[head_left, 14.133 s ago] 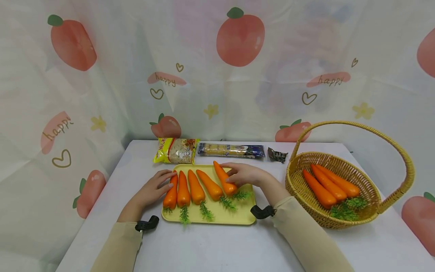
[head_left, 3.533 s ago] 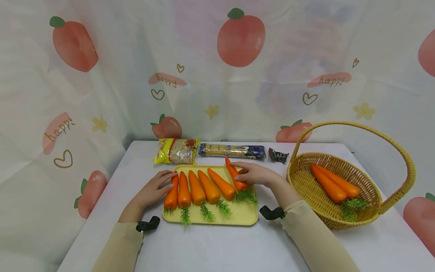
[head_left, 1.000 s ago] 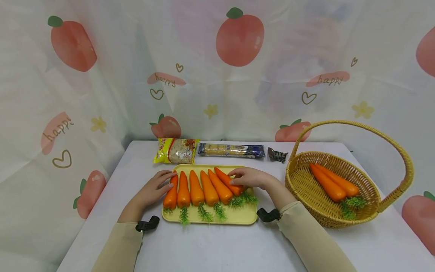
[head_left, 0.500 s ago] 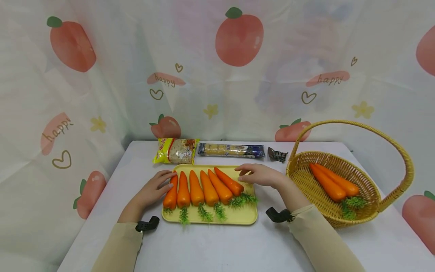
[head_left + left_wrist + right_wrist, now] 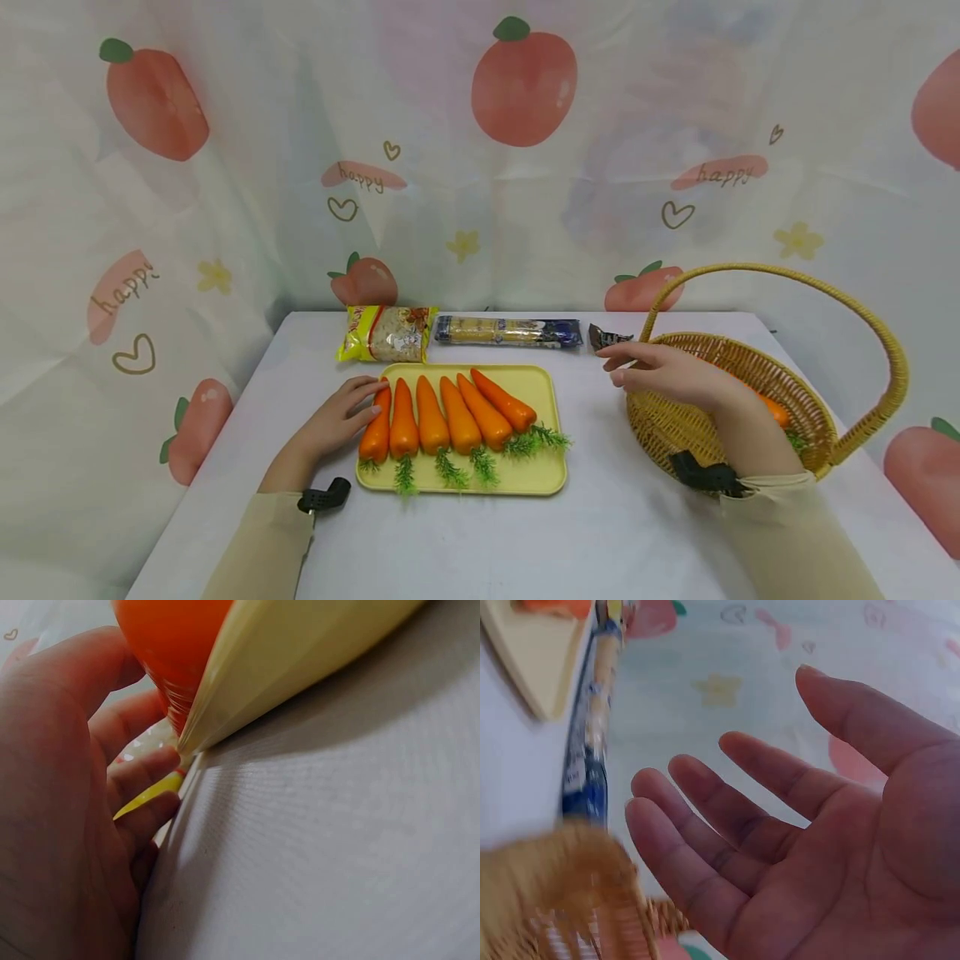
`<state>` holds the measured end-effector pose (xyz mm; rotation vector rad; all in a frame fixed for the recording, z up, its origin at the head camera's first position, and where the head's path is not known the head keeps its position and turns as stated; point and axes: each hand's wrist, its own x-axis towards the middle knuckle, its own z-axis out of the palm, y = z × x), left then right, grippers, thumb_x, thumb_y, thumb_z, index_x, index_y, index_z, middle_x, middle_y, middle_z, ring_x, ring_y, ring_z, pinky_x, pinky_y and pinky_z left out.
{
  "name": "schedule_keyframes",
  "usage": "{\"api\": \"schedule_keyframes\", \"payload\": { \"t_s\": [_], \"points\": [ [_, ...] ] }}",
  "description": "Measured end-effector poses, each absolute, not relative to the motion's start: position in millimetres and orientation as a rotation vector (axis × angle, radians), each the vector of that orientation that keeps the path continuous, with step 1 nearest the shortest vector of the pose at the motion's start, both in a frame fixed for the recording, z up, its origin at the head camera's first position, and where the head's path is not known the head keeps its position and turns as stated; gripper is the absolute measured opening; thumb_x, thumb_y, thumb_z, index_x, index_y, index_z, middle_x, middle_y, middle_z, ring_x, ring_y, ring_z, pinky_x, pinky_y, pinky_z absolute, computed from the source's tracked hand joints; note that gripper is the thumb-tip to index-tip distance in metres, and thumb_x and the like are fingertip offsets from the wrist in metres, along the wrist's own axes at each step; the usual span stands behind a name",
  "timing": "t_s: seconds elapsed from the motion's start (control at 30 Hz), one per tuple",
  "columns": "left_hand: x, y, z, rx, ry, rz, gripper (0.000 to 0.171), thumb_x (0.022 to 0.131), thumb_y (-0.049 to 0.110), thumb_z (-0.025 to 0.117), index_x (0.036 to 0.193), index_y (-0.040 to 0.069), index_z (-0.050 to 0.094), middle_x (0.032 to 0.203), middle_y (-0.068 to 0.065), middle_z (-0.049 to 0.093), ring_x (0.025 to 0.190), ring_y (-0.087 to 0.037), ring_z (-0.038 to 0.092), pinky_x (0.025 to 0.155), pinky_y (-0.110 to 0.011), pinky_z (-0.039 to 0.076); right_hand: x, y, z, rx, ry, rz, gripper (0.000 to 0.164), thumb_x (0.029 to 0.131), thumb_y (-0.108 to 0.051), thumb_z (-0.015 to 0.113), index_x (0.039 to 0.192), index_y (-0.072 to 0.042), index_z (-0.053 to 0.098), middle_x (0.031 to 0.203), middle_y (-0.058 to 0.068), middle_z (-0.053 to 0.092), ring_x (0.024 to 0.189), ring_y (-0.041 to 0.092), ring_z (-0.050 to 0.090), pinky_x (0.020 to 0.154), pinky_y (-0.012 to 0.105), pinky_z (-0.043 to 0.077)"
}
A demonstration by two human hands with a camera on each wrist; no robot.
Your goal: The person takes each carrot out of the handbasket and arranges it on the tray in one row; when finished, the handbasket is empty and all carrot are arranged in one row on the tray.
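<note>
Several orange carrots with green tops lie side by side on a yellow tray [image 5: 502,479]. My left hand [image 5: 337,421] rests at the tray's left edge, its fingertips by the leftmost carrot [image 5: 376,433]. In the left wrist view, the thumb lies along that carrot [image 5: 169,645] and relaxed fingers touch the tray's rim [image 5: 285,667]. Holding nothing, my right hand [image 5: 671,379] hovers over the near left side of the wicker basket [image 5: 652,429]. The right wrist view shows its fingers [image 5: 697,877] spread and slightly bent. A carrot [image 5: 776,410] in the basket is mostly hidden behind the hand.
Along the back of the table lie a yellow-ended food bag [image 5: 388,335], a long blue-ended packet [image 5: 506,332] and a small dark packet [image 5: 606,337]. The basket's tall handle [image 5: 892,333] arches above it. A printed cloth [image 5: 525,225] hangs behind.
Two carrots were moved leftward on the tray, and one carrot left the basket for the tray. My right hand released the rightmost carrot and moved right to the basket. The left hand stayed put.
</note>
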<state>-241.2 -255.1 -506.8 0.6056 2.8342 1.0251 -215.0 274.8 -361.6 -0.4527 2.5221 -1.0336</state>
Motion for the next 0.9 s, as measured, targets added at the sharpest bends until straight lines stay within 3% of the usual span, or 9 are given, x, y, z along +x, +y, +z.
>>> {"api": "schedule_keyframes", "payload": {
  "t_s": [0.2,0.53,0.9],
  "points": [
    [-241,-255,-508,0.547,2.83,1.031,0.053,0.099,0.047,0.053,0.147,0.025,0.048,0.154,-0.01,0.036,0.141,-0.039,0.037,0.114,-0.065,0.028,-211,323,-356,-0.403,2.535,-1.099,0.054,0.1,-0.038,0.056,0.146,-0.011,0.045,0.142,0.016,0.053,0.117,0.026,0.062,0.095,0.032,0.053],
    [-240,-256,-509,0.551,2.827,1.029,0.054,0.099,0.048,0.053,0.147,0.025,0.048,0.154,-0.01,0.036,0.141,-0.039,0.038,0.114,-0.066,0.028,-214,371,-359,-0.203,2.529,-0.974,0.07,0.105,-0.045,0.041,0.153,0.003,0.024,0.151,0.034,0.034,0.125,0.048,0.053,0.101,0.056,0.048],
    [-239,-254,-506,0.528,2.808,1.048,0.053,0.098,0.049,0.053,0.146,0.028,0.048,0.154,-0.007,0.036,0.142,-0.038,0.037,0.115,-0.065,0.027,-218,391,-368,-0.012,2.511,-0.804,0.086,0.101,-0.059,0.037,0.153,0.007,0.02,0.15,0.039,0.027,0.127,0.052,0.048,0.097,0.055,0.05]
  ]
}}
